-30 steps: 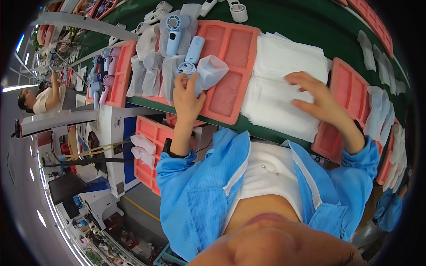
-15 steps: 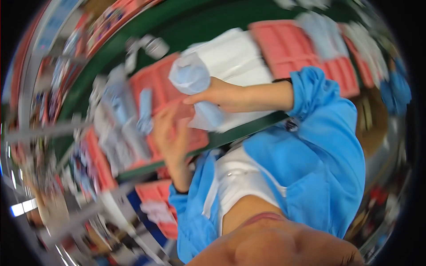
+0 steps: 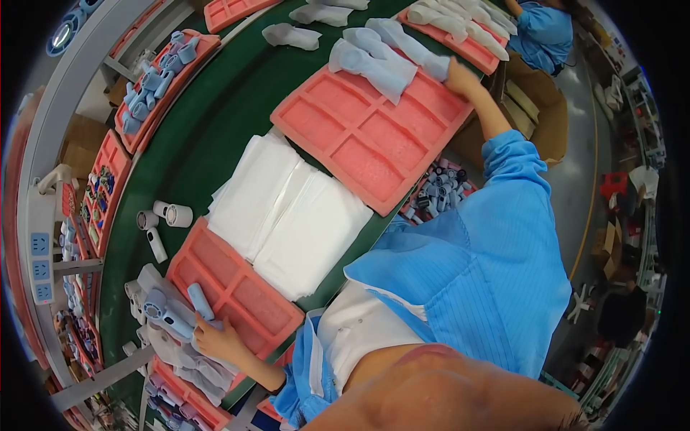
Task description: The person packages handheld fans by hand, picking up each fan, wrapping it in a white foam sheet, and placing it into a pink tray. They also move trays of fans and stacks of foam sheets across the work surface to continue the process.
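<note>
Head view, looking down on a green conveyor belt (image 3: 215, 122) lined with pink moulded trays. Left hand (image 3: 219, 339) reaching to the near-left pink tray (image 3: 237, 287), fingers curled around a pale blue handheld fan (image 3: 172, 312) lying at the tray's left edge, on top of grey-white pouches (image 3: 190, 363). Right hand (image 3: 460, 72) stretching far out to the upper right, resting on wrapped pale blue pieces (image 3: 381, 61) piled on the far end of a larger pink tray (image 3: 366, 129); whether gripping or only touching, impossible to tell. Hands well apart. Lying between the two trays, a stack of white sheets (image 3: 287, 215). Sitting beside the right elbow, a box of small blue parts (image 3: 438, 194).
</note>
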A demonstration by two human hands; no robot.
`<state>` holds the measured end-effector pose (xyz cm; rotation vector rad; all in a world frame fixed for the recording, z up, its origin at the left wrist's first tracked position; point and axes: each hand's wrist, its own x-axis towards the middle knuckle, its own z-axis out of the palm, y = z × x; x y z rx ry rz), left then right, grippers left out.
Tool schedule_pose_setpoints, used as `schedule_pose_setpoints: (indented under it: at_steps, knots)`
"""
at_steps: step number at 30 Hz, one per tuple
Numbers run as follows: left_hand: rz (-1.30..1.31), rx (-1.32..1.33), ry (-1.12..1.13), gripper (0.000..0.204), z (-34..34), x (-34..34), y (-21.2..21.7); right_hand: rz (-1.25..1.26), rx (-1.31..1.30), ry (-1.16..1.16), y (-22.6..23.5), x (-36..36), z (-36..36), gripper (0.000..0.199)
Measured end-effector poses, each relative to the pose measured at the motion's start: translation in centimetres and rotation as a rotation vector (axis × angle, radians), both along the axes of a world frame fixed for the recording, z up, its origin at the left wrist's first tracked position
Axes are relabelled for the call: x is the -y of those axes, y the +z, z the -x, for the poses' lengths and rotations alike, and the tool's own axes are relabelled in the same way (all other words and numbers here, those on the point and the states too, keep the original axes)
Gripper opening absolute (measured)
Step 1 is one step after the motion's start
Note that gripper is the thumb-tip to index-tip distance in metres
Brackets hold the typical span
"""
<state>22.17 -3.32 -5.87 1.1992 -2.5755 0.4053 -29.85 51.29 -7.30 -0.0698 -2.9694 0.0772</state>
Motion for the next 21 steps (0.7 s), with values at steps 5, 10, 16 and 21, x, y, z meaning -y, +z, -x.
schedule_pose_setpoints:
  at_steps: [5, 10, 16, 21]
  knots:
    - [-0.225, -0.163, 0.035, 0.065, -1.5, 1.8, -0.6, -0.169, -0.008, -0.016, -1.1, 1.5, 0.3, 0.063]
    - [-0.556, -0.414, -0.079, 0.07, 1.2, -2.3, 4.8, 0.295, -0.182, 0.88, 9.9, 12.0, -5.9, 0.07]
    - [-0.478, -0.353, -0.583, 0.077, 12.2, -9.2, 11.9, 0.6, 0.197, 1.768, 12.2, 31.5, -16.4, 0.089]
    - [-0.478, -0.575, -0.559, 0.081, 19.2, -8.0, 11.6, 0.524, -0.319, 1.744, 12.7, 36.5, -17.9, 0.086]
